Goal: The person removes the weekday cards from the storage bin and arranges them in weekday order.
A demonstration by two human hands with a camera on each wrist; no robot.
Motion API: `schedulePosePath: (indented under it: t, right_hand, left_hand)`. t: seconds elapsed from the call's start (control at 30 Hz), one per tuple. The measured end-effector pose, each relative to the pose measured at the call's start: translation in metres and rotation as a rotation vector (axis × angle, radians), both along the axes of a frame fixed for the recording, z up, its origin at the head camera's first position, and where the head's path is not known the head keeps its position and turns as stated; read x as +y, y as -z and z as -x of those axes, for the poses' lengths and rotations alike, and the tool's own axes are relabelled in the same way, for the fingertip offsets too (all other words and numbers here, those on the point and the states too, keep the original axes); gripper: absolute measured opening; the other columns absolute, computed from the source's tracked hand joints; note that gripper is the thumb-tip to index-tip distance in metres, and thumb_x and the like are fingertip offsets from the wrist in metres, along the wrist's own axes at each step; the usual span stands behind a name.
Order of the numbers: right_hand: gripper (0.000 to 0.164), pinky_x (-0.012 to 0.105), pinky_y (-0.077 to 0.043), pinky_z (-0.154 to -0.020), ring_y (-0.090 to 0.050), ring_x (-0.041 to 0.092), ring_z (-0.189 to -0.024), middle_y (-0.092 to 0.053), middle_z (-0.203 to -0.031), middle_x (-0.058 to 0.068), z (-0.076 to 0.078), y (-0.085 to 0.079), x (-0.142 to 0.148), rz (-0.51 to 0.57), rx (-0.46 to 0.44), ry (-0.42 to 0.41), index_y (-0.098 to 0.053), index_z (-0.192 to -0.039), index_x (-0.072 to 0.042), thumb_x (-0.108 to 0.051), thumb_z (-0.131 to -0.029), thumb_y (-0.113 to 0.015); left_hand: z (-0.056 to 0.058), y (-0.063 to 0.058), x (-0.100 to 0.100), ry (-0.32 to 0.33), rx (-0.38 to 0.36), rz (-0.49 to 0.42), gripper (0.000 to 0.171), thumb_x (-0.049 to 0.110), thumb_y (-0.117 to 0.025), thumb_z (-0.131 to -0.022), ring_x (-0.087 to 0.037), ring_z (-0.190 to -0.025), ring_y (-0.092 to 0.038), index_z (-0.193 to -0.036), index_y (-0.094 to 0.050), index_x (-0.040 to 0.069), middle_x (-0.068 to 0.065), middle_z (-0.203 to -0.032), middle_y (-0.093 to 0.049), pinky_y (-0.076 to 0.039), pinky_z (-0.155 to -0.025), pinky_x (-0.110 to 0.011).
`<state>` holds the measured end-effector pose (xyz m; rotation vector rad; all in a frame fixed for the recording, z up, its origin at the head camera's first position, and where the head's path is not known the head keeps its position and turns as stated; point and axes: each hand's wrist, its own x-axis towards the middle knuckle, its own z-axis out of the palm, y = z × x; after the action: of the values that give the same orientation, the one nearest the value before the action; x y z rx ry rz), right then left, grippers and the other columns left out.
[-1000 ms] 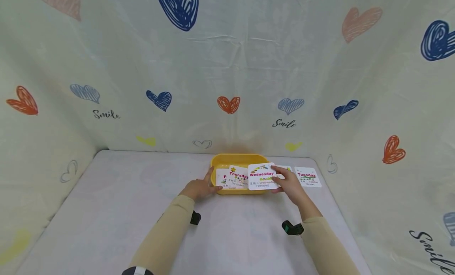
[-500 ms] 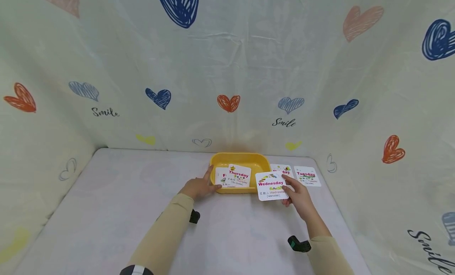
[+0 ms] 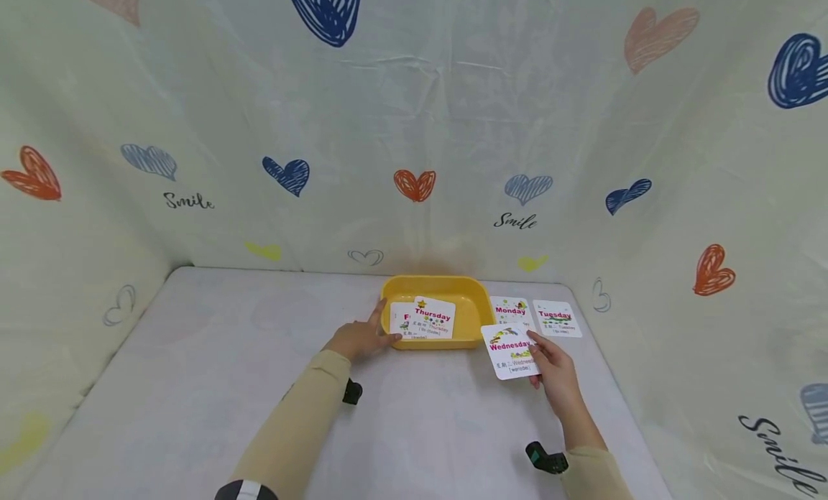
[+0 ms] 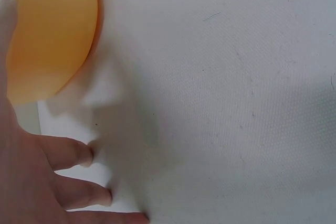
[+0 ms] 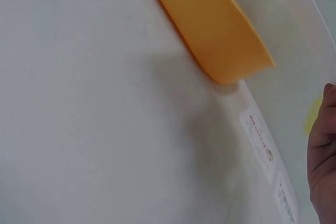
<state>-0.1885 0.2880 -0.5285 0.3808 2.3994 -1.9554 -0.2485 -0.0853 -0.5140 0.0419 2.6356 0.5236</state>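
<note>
The yellow tray [image 3: 475, 343] stands at the back middle of the table. My left hand [image 3: 357, 341] lies at its left end, index finger and thumb spread against the tray. In the left wrist view the other fingers [image 4: 86, 195] extend over the table. Inside the tray, the "Thursday" card [image 3: 432, 319] partly covers another card [image 3: 399, 317], whose word begins with F. My right hand [image 3: 556, 374] pinches the "Wednesday" card [image 3: 507, 356] by its right edge, in front of the tray's right end. The right wrist view shows only part of this hand [image 5: 323, 156]; the held card is out of sight there.
Right of the tray lie the "Monday" card [image 3: 511, 311], its lower part overlapped by the held card, and the "Tuesday" card [image 3: 557, 319]. A heart-printed curtain [image 3: 453, 234] rises behind the white table [image 3: 213, 342]. Each wrist carries a small black camera [image 3: 546, 458].
My right hand has carried the "Wednesday" card from over the tray to the right and toward me, uncovering more of the "Monday" card. My left hand has stayed at the tray.
</note>
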Motion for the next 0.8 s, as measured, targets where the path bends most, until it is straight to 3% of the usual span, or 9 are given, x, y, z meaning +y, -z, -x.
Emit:
schedulePosePath:
  t: [0.27,0.5,0.67,0.8]
  right_hand:
    - [0.046,0.017,-0.042,-0.046,-0.054,0.006,-0.060,-0.051,-0.109,0.008,-0.006,0.014,0.007,-0.008,-0.043,0.144,-0.054,-0.139,-0.012,-0.026,-0.097,-0.064]
    - [0.056,0.015,-0.042,-0.045,-0.055,0.003,-0.063,-0.055,-0.104,0.003,-0.004,0.027,0.015,0.024,-0.051,0.243,-0.054,-0.138,-0.012,-0.021,-0.087,-0.076]
    - [0.058,0.016,-0.043,-0.046,-0.052,0.003,-0.062,-0.055,-0.101,0.000,-0.002,0.035,0.024,0.021,-0.074,0.279,-0.054,-0.138,-0.014,-0.023,-0.086,-0.077]
    - [0.057,0.018,-0.044,-0.046,-0.049,0.005,-0.056,-0.057,-0.100,0.001,0.002,0.042,0.032,-0.052,-0.094,0.283,-0.055,-0.137,-0.014,-0.027,-0.086,-0.078]
  left_hand:
    - [0.001,-0.001,0.000,0.005,-0.001,-0.002,0.096,0.070,-0.051,-0.088,-0.049,-0.117,-0.053,-0.158,-0.002,0.026,-0.030,-0.128,-0.056,-0.043,-0.097,-0.059]
    - [0.000,-0.001,0.000,0.006,-0.002,-0.004,0.096,0.069,-0.051,-0.088,-0.050,-0.119,-0.051,-0.158,-0.001,0.027,-0.031,-0.132,-0.053,-0.042,-0.098,-0.060]
    - [0.000,0.000,-0.001,0.008,0.004,0.001,0.096,0.071,-0.050,-0.088,-0.049,-0.118,-0.052,-0.158,-0.001,0.027,-0.030,-0.130,-0.055,-0.043,-0.098,-0.059]
    - [0.002,0.001,-0.001,0.006,-0.002,-0.002,0.096,0.070,-0.050,-0.088,-0.049,-0.121,-0.050,-0.158,0.000,0.027,-0.030,-0.133,-0.052,-0.041,-0.099,-0.059]
